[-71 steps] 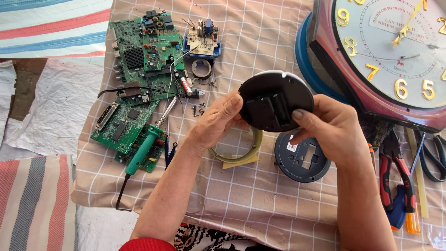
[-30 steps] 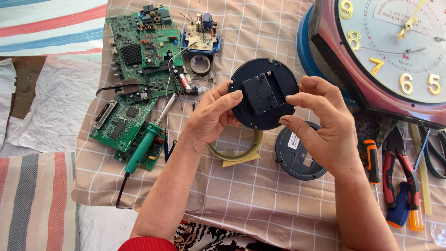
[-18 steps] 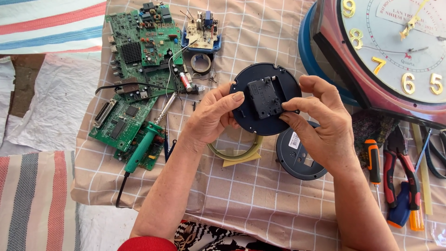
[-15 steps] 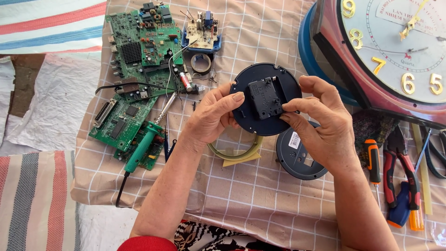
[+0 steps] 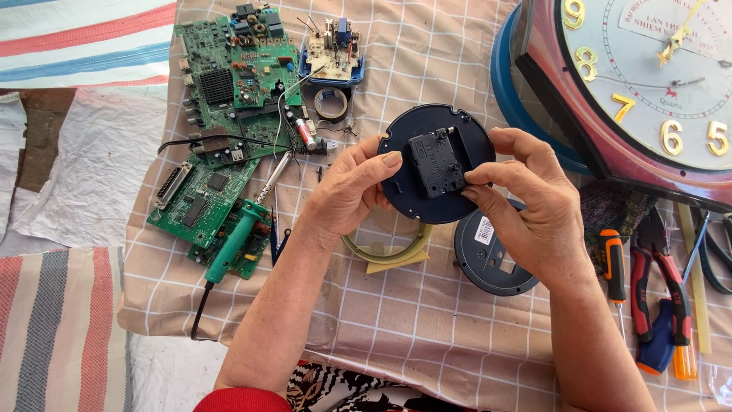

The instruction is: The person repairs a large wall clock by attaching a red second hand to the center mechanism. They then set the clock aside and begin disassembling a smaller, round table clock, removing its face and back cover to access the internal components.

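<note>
I hold a round dark blue clock back (image 5: 457,133) above the checked cloth, its rear side toward me. A black square clock movement (image 5: 436,162) sits in its middle. My left hand (image 5: 347,191) grips the disc's left edge, thumb on its face. My right hand (image 5: 526,202) holds the right edge, its fingertips touching the movement. Under my hands lie a yellowish ring (image 5: 390,255) and a second dark round cover (image 5: 488,263) with a white sticker.
Green circuit boards (image 5: 221,99) and a green-handled soldering iron (image 5: 232,240) lie at left. A tape roll (image 5: 331,103) and a small board in a blue tray (image 5: 333,57) sit behind. A large red-framed wall clock (image 5: 648,84) fills the right; screwdrivers and pliers (image 5: 648,290) lie below it.
I have tilted the round clock back flatter toward me and turned it, so the black movement faces up. My right fingers have shifted onto the movement.
</note>
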